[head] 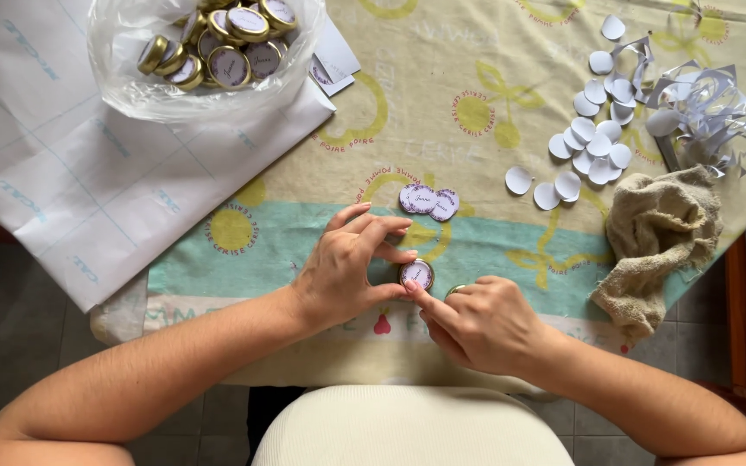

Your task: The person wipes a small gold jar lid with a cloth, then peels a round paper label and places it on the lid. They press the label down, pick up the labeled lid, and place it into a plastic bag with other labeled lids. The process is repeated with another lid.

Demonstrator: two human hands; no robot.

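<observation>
Head view: small round tin (416, 273) at frame centre on the desk (477, 112). Left hand (343, 272) fingers pinch its rim, steadying it; right hand (477, 324) forefinger presses its sticker flat, other fingers curled.

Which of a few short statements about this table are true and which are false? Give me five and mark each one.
1. Both hands are on one small round gold tin. True: the left hand grips it and the right hand presses a finger on its lid.
2. The clear plastic bag holds cut paper circles. False: it holds more gold tins with labelled lids.
3. A few round purple labels lie just beyond the hands. True.
4. The beige rag lies on the left side of the table. False: it lies on the right, below the white backing circles.
5. The tablecloth is plain white. False: it has a yellow fruit print and a teal band.
</observation>
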